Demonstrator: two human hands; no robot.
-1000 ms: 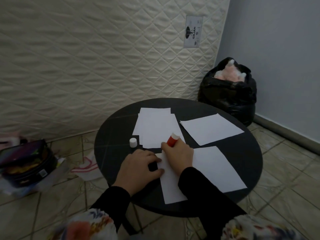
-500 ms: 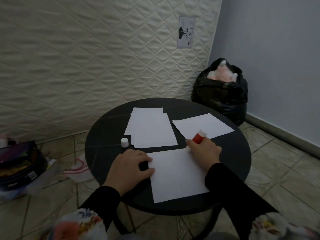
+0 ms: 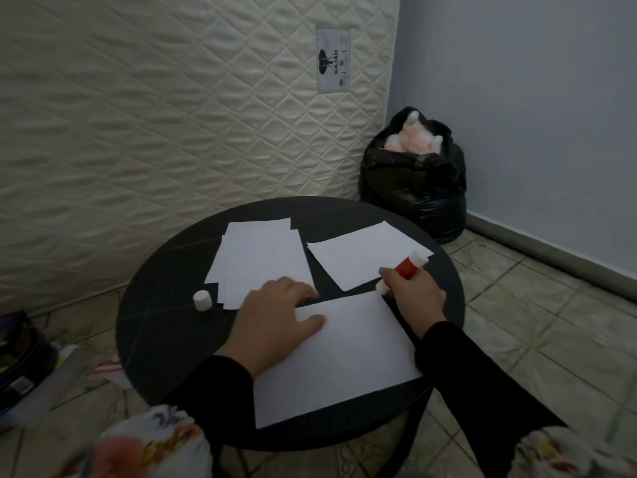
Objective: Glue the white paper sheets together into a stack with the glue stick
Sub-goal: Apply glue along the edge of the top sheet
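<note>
On the round black table [image 3: 155, 305] a white paper sheet [image 3: 344, 357] lies nearest me. My left hand [image 3: 272, 326] rests flat on its left part, fingers spread. My right hand [image 3: 413, 294] grips the red glue stick [image 3: 406, 267], whose white tip touches the sheet's far right corner. A stack of white sheets [image 3: 258, 260] lies at the table's far left. A single sheet [image 3: 365, 253] lies at the far right. The white glue cap [image 3: 201, 300] stands upright next to the stack.
A quilted mattress [image 3: 172, 115] leans against the wall behind the table. A black bag [image 3: 413, 181] with a pink soft toy stands in the corner. A dark bag [image 3: 20, 367] and papers lie on the tiled floor at the left.
My right hand has run the glue stick from the near sheet's left side along its far edge to the right corner. My left hand has slid further onto the sheet.
</note>
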